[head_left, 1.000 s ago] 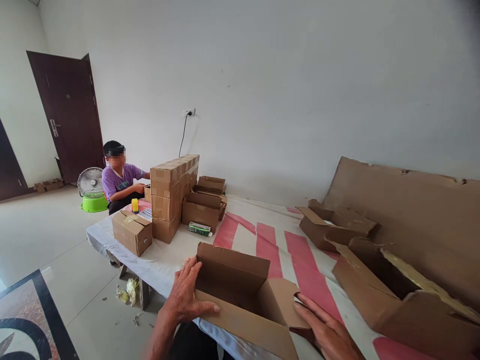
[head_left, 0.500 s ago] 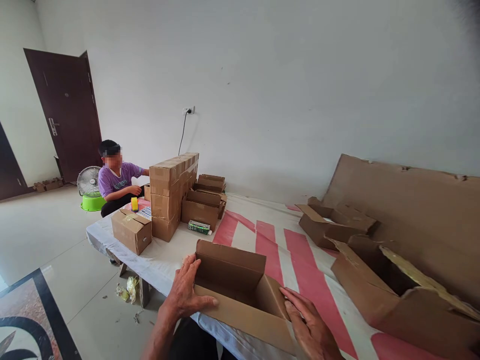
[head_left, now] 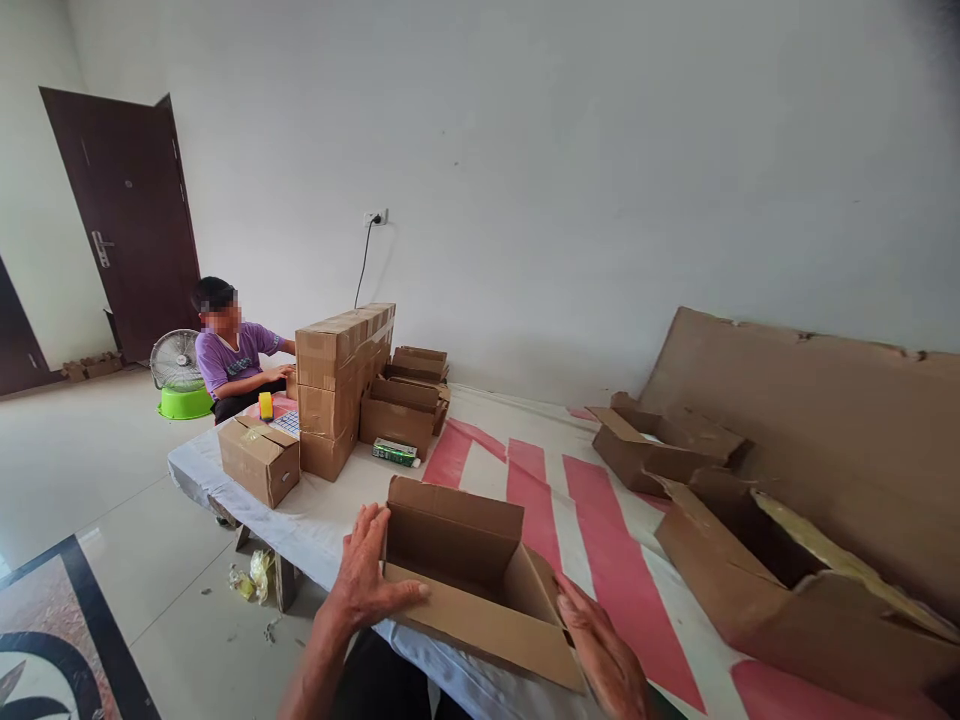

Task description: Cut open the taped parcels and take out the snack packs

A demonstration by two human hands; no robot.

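Note:
An open brown cardboard box (head_left: 457, 545) lies on the cloth-covered table (head_left: 487, 480) right in front of me, its flaps standing up. My left hand (head_left: 364, 580) rests against the box's left end, fingers spread upward along the corner and thumb laid on the near flap. My right hand (head_left: 604, 655) presses flat against the right end flap, fingers stretched out, pushing it upright. Neither hand holds anything else.
A stack of sealed cartons (head_left: 341, 385) and a single sealed carton (head_left: 259, 460) stand at the table's far left, where another person (head_left: 229, 350) sits. Torn open boxes (head_left: 750, 560) and a cardboard sheet (head_left: 825, 420) lie at right. A fan (head_left: 174, 362) stands on the floor.
My right hand has pushed the right end flap from lying outward to standing up against the box. The view has shifted slightly; my left hand stays on the left end.

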